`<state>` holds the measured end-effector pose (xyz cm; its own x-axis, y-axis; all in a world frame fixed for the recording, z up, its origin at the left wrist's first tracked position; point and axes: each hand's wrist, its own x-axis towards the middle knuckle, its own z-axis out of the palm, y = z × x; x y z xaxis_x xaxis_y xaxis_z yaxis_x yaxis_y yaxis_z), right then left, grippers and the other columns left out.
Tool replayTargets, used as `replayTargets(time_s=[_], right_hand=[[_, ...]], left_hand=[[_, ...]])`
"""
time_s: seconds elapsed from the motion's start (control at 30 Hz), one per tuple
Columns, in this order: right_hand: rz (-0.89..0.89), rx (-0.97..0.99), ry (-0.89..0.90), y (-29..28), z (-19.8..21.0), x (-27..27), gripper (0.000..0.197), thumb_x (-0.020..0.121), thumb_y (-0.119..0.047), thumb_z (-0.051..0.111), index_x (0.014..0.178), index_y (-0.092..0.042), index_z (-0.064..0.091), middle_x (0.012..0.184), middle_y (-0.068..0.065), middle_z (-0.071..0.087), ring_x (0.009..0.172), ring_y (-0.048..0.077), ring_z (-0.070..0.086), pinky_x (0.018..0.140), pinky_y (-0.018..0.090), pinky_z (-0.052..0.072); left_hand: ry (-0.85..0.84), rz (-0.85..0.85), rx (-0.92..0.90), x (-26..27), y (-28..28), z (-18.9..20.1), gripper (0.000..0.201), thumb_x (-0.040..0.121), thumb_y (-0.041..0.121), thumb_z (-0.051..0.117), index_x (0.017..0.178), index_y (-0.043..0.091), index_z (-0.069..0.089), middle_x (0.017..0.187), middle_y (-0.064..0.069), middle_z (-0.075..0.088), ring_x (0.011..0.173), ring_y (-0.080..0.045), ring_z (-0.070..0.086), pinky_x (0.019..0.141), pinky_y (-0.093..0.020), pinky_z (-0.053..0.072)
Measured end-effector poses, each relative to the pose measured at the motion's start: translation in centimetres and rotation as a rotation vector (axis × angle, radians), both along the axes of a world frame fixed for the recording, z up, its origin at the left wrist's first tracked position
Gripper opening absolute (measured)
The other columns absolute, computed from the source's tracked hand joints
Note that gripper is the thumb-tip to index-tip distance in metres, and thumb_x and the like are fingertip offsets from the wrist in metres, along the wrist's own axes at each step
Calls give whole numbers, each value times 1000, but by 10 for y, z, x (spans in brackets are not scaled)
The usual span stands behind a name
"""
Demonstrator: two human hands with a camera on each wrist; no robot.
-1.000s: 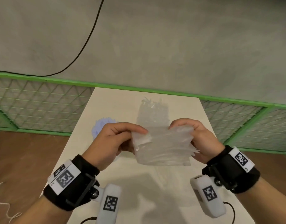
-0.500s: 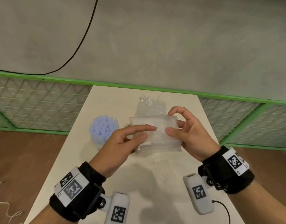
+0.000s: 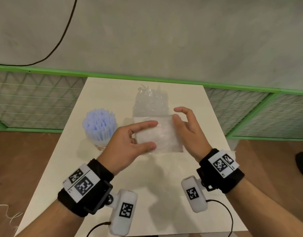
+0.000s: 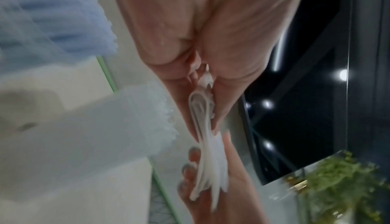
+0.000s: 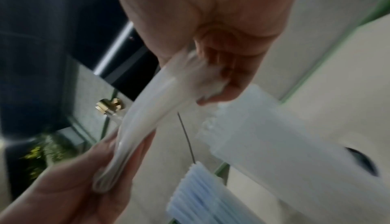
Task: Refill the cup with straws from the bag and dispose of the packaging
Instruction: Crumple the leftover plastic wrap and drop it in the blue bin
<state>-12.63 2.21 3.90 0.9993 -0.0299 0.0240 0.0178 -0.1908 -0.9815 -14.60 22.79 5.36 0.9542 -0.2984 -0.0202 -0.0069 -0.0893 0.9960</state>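
Standing on the white rectangular desk [image 3: 99, 177], the cup packed with pale blue plastic straws [image 3: 99, 126] looks refilled. Left hand [image 3: 128, 144] and right hand [image 3: 190, 129] pinch the folded clear plastic bag [image 3: 161, 135] above it at mid-desk; disposal evidently comes next. Desk edges lie close on both sides.

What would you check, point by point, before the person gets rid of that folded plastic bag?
1. Cup filled with straws: ok, blue straws stand packed in it.
2. Folded bag empty: cannot tell, though it looks flat.
3. Left hand holds the bag: ok, thumb and fingers pinch its edge.
4. Right hand holds the bag: ok in the wrist view, fingers pinch the other end.
5. Second clear bag on the table dealt with: not ok.
6. Bin in sight: not ok, none shows.
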Motion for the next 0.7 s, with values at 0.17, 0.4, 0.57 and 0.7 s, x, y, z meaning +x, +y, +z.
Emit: replayTargets(time_s=[0.17, 0.4, 0.57, 0.7], right_hand=[[322, -789, 90, -64, -75, -25, 22, 87, -20, 64, 99, -31, 51, 83, -10, 57, 74, 19, 59, 70, 27, 43], [624, -1350, 346, -96, -164, -77, 56, 81, -47, 68, 128, -26, 46, 127, -4, 47, 117, 23, 45, 93, 36, 37], [516, -1254, 268, -100, -157, -74, 21, 100, -31, 45, 109, -21, 61, 109, 0, 63, 101, 25, 59, 83, 34, 45], [390, -725, 119, -99, -84, -64, 10, 99, -17, 52, 89, -19, 52, 76, -6, 64, 71, 18, 63, 68, 30, 48]], left_hand=[[-79, 82, 310, -9, 32, -44, 47, 77, -5, 74, 98, 37, 74, 87, 26, 68, 54, 12, 49, 54, -4, 35], [-8, 89, 615, -15, 44, -109, 54, 76, -9, 65, 81, 44, 70, 109, -2, 60, 101, -13, 54, 79, -7, 32], [26, 87, 633, -14, 42, -119, 47, 78, -4, 66, 86, 42, 66, 109, -3, 56, 101, -16, 53, 86, -19, 33], [99, 78, 586, -12, 47, -122, 29, 70, 26, 81, 90, 42, 67, 115, 4, 57, 110, -16, 55, 91, -24, 36]])
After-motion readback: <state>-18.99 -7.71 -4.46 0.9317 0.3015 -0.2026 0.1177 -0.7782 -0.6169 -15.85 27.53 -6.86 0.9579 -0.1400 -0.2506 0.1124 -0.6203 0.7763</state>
